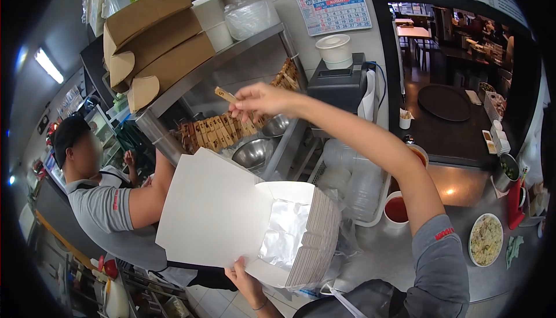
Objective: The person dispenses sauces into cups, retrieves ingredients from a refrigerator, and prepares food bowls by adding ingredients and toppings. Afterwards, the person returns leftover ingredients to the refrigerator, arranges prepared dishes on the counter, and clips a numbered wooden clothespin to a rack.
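Observation:
My right hand (263, 101) is raised in front of the shelf, pinching a wooden clothespin (225, 94) with a dark mark on it. Behind and below it, a row of similar numbered clothespins (214, 131) hangs along the shelf. With my left hand (244, 283) I grip the lower edge of a white cardboard takeout box (211, 214), its lid spread wide to the left. Silver foil (284, 234) lies inside the box. This box appears nested on a thick stack of others. Metal bowls (253, 153) sit just beyond the lid.
A co-worker (107, 202) stands close on the left. Brown cartons (156, 46) fill the upper shelf. On the right counter are a tray of plastic containers (353, 182), a tub of red sauce (397, 209) and a bowl of fried rice (486, 239). A printer (336, 81) stands beside the pass-through window.

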`<state>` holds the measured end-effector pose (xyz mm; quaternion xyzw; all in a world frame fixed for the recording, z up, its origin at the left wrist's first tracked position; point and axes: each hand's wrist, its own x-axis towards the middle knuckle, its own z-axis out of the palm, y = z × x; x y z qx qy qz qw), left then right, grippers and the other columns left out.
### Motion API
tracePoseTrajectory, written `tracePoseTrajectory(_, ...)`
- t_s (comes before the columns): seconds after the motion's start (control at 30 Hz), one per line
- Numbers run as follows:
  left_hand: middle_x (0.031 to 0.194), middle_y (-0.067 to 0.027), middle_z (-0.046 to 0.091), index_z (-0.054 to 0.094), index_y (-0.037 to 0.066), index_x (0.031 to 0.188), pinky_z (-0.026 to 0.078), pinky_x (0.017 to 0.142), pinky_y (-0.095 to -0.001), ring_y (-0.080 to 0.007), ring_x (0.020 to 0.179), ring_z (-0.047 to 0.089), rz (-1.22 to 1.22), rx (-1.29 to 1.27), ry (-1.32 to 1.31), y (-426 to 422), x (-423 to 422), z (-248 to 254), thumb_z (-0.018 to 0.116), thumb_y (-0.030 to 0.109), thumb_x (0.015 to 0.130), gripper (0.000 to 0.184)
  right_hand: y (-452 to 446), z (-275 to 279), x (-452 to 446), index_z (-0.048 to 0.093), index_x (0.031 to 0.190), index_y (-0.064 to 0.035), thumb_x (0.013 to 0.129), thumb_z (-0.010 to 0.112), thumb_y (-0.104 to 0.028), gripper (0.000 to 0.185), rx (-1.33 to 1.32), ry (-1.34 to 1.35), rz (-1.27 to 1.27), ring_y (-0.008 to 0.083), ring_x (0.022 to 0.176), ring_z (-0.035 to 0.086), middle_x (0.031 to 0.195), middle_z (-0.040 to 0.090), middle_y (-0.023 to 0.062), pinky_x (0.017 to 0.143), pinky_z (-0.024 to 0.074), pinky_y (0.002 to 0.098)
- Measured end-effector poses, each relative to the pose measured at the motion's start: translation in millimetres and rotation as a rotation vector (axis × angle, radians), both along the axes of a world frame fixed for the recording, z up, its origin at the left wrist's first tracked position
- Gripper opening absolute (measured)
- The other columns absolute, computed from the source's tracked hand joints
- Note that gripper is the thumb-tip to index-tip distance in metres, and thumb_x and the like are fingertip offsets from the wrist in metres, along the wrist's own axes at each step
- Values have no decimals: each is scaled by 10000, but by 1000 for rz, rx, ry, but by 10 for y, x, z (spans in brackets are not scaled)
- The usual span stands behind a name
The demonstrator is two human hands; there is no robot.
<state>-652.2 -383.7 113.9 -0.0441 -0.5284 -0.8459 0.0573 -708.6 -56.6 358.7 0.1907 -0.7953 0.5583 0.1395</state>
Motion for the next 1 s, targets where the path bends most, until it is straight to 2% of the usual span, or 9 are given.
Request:
tracePoseTrajectory(0.07, 1016, -131, 548, 442, -51, 1105, 457, 799, -297, -186, 899, 553, 0, 5, 9, 12, 8, 6, 497, 53, 831, 298, -119, -194, -19, 594, 1093, -8, 934, 519, -229, 283, -74, 34, -53, 85, 790, 581, 1000, 624, 37, 623, 481, 229)
tracePoseTrajectory(0.1, 1021, -132, 548, 444, -53, 1105, 455, 803, -298, -186, 905, 552, -7, 4, 15, 7, 4, 1, 495, 52, 832, 296, -129, -215, -22, 593, 1095, -7, 935, 516, -222, 279, -75, -24, -21, 86, 854, 571, 1007, 620, 34, 657, 483, 229)
tracePoseTrajectory(0.17, 1025, -133, 547, 446, -54, 1105, 453, 808, -298, -187, 911, 551, -16, 0, 26, 3, -14, -13, 492, 51, 833, 295, -197, -242, -85, 598, 1086, -7, 935, 516, -218, 271, -75, 92, -27, 96, 902, 560, 1023, 611, 38, 714, 482, 248)
tracePoseTrajectory(0.3, 1029, -117, 533, 448, -20, 1117, 483, 773, -316, -204, 903, 563, -5, 13, 41, 6, -54, -63, 519, 74, 809, 329, -367, -189, -85, 606, 1070, -14, 938, 510, -219, 262, -122, 64, -12, 107, 959, 548, 1026, 604, 44, 795, 466, 265)
tracePoseTrajectory(0.37, 1028, -115, 532, 445, -17, 1118, 483, 770, -316, -202, 901, 562, 4, 3, 39, -7, -51, -87, 523, 77, 811, 330, -447, -190, -66, 588, 1113, -42, 947, 496, -252, 283, -203, -83, -41, 104, 970, 511, 1044, 581, 29, 858, 405, 263)
tracePoseTrajectory(0.43, 1037, -133, 554, 435, -60, 1113, 452, 809, -296, -180, 908, 551, 26, -14, 41, -17, -45, -99, 491, 49, 845, 295, -505, -219, -46, 588, 1106, -42, 946, 493, -252, 281, -224, -65, -56, 111, 985, 500, 1058, 573, 33, 864, 402, 277)
tracePoseTrajectory(0.57, 1025, -129, 557, 438, -59, 1100, 455, 788, -283, -172, 892, 552, 35, -12, 13, -22, -29, -91, 491, 49, 848, 279, -540, -305, -141, 587, 1089, -40, 942, 487, -251, 276, -284, -26, -68, 130, 1034, 471, 1077, 555, 45, 891, 382, 313)
tracePoseTrajectory(0.8, 1006, -120, 557, 441, -56, 1083, 450, 771, -274, -159, 869, 546, 23, -16, 41, -11, -50, -113, 501, 54, 846, 268, -577, -288, -170, 579, 1081, -38, 942, 484, -248, 268, -390, -24, 11, 144, 1029, 467, 1087, 545, 48, 896, 371, 313)
tracePoseTrajectory(1.0, 1009, -125, 557, 444, -60, 1076, 449, 782, -280, -165, 878, 548, 13, 11, 40, 4, -28, -74, 503, 57, 841, 270, -586, -288, -259, 589, 1047, -43, 941, 481, -233, 243, -434, -44, 10, 115, 958, 458, 954, 522, 13, 781, 373, 268)
